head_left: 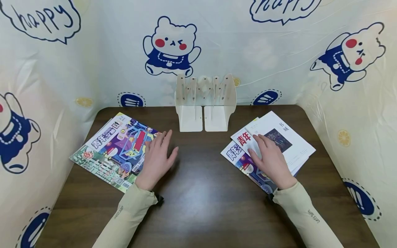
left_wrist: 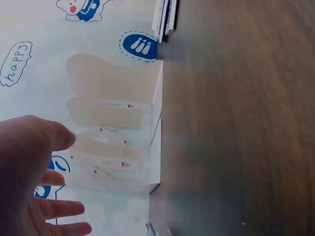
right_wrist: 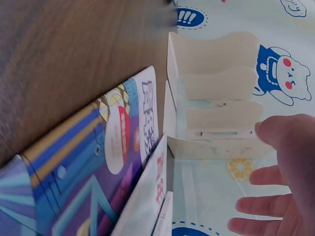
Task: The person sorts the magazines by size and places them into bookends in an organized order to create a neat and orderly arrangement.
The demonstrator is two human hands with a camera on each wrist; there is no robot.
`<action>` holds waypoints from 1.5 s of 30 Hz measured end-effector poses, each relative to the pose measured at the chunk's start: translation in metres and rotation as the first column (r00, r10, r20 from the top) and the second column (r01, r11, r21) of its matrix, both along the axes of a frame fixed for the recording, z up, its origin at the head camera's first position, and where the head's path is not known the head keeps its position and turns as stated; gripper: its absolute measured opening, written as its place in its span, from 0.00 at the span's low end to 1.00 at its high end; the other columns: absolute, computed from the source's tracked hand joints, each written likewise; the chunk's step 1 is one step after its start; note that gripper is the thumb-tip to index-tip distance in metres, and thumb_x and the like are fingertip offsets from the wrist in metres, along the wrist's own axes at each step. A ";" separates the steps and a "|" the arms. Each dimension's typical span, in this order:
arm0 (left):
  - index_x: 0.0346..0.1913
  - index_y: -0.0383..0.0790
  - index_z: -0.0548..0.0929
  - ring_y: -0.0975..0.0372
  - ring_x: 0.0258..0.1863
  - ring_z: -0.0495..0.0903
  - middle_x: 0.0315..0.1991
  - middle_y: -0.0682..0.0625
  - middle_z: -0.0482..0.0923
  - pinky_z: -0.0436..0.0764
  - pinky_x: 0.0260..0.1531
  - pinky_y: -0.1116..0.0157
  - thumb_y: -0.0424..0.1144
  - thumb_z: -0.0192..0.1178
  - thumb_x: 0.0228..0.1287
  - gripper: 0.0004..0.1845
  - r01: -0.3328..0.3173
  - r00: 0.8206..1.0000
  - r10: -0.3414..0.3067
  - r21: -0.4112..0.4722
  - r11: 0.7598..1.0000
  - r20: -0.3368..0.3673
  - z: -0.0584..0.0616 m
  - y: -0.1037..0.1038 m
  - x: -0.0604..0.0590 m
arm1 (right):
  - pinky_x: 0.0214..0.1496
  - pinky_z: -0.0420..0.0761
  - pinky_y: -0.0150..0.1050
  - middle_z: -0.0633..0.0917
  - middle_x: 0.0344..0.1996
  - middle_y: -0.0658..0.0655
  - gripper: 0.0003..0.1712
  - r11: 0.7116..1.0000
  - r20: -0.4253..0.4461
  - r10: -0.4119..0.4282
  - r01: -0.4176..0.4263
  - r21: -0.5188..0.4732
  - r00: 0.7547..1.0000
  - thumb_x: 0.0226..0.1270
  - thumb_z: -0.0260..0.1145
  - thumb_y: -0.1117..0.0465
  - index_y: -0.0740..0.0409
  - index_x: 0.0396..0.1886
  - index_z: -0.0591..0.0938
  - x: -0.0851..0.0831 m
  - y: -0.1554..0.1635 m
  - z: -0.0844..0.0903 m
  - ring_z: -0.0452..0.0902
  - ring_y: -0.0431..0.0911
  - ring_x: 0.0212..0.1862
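My left hand [head_left: 156, 159] is over the right edge of the left magazines, its fingers loosely extended. Uppermost there lies a magazine with a purple, colourful cover [head_left: 124, 151]; a green illustrated cover [head_left: 102, 168] shows along its near side. Over the right pile is my right hand [head_left: 273, 163], fingers relaxed. That pile holds a white magazine [head_left: 297, 137] with a dark picture, a cover with red characters [head_left: 243, 138] and a purple magazine [head_left: 248, 166], fanned out. Whether either hand touches paper I cannot tell. Neither grips anything.
A white two-part bookend [head_left: 190, 119] with upright dividers stands at the middle of the table's back edge. Brown wooden tabletop [head_left: 192, 179] lies between the piles. A printed sheet [head_left: 217, 44] with cartoon bears hangs behind and at both sides.
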State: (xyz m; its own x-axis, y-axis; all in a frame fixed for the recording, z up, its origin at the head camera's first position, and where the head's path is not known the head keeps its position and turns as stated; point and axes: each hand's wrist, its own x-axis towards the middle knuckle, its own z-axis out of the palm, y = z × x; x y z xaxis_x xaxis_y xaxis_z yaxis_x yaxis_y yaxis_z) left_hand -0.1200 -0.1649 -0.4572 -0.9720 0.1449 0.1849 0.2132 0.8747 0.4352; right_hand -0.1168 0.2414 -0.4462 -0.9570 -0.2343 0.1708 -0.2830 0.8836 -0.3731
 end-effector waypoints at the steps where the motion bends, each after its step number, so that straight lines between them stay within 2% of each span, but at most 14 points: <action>1: 0.81 0.42 0.61 0.37 0.75 0.61 0.77 0.34 0.63 0.54 0.72 0.28 0.51 0.61 0.75 0.39 0.000 1.000 0.000 0.022 1.000 -0.007 0.001 0.000 -0.001 | 0.72 0.67 0.69 0.73 0.71 0.70 0.35 1.000 -0.001 0.002 -0.002 0.005 1.000 0.75 0.66 0.49 0.62 0.74 0.72 -0.001 0.001 0.001 0.68 0.67 0.71; 6: 0.75 0.37 0.70 0.40 0.69 0.71 0.71 0.35 0.71 0.70 0.69 0.37 0.47 0.61 0.76 0.31 0.002 0.999 0.003 0.140 0.990 -0.038 0.005 0.002 -0.007 | 0.66 0.76 0.66 0.80 0.62 0.69 0.29 0.999 0.008 -0.001 0.000 0.036 1.000 0.76 0.65 0.50 0.63 0.68 0.78 -0.006 0.004 0.005 0.77 0.66 0.64; 10: 0.68 0.35 0.76 0.42 0.64 0.76 0.64 0.35 0.77 0.74 0.66 0.38 0.44 0.60 0.77 0.24 -0.021 0.998 0.035 0.229 0.973 -0.056 0.009 0.004 -0.014 | 0.61 0.80 0.65 0.82 0.59 0.70 0.27 0.998 0.039 -0.007 0.005 0.064 0.999 0.77 0.64 0.50 0.64 0.66 0.79 -0.010 0.009 0.008 0.79 0.66 0.60; 15: 0.65 0.35 0.79 0.44 0.61 0.79 0.61 0.36 0.79 0.75 0.63 0.38 0.45 0.59 0.77 0.22 -0.050 0.996 0.069 0.263 0.963 -0.063 0.013 0.007 -0.023 | 0.58 0.82 0.65 0.84 0.57 0.72 0.25 0.995 0.049 -0.003 -0.002 0.097 0.999 0.77 0.64 0.52 0.67 0.63 0.81 -0.017 0.016 0.011 0.81 0.66 0.58; 20: 0.63 0.34 0.79 0.45 0.55 0.81 0.58 0.36 0.81 0.84 0.56 0.45 0.43 0.61 0.76 0.21 -0.033 0.993 0.065 0.298 0.954 -0.099 0.014 0.010 -0.034 | 0.57 0.82 0.66 0.85 0.54 0.73 0.24 0.991 0.057 -0.007 -0.001 0.135 0.998 0.77 0.64 0.53 0.69 0.60 0.81 -0.024 0.023 0.008 0.82 0.68 0.56; 27: 0.62 0.36 0.79 0.45 0.55 0.81 0.57 0.38 0.80 0.84 0.56 0.47 0.45 0.60 0.76 0.20 -0.033 0.990 0.075 0.334 0.942 -0.116 0.020 0.014 -0.047 | 0.61 0.78 0.68 0.83 0.56 0.74 0.25 0.986 0.132 -0.019 -0.003 0.169 0.991 0.77 0.64 0.54 0.69 0.62 0.80 -0.035 0.031 0.005 0.79 0.70 0.59; 34: 0.63 0.36 0.77 0.45 0.55 0.82 0.57 0.38 0.80 0.85 0.56 0.47 0.43 0.61 0.76 0.20 -0.036 0.988 0.085 0.345 0.938 -0.127 0.025 0.015 -0.059 | 0.52 0.82 0.66 0.84 0.51 0.73 0.26 0.978 0.179 -0.049 0.011 0.208 0.983 0.77 0.64 0.53 0.70 0.61 0.80 -0.046 0.037 0.001 0.82 0.67 0.52; 38: 0.64 0.35 0.77 0.45 0.55 0.82 0.57 0.37 0.80 0.84 0.57 0.47 0.43 0.61 0.76 0.21 -0.039 0.986 0.093 0.353 0.935 -0.137 0.028 0.015 -0.066 | 0.52 0.82 0.67 0.84 0.51 0.73 0.27 0.975 0.200 -0.072 0.026 0.222 0.977 0.77 0.64 0.52 0.71 0.61 0.79 -0.050 0.039 -0.002 0.81 0.67 0.52; 45: 0.66 0.37 0.76 0.47 0.55 0.81 0.59 0.39 0.80 0.84 0.58 0.48 0.47 0.60 0.77 0.23 -0.066 0.989 0.111 0.384 0.921 -0.095 0.032 0.015 -0.077 | 0.51 0.83 0.67 0.82 0.52 0.74 0.31 0.968 0.264 -0.118 0.052 0.244 0.957 0.76 0.65 0.49 0.71 0.64 0.76 -0.059 0.040 -0.010 0.80 0.67 0.52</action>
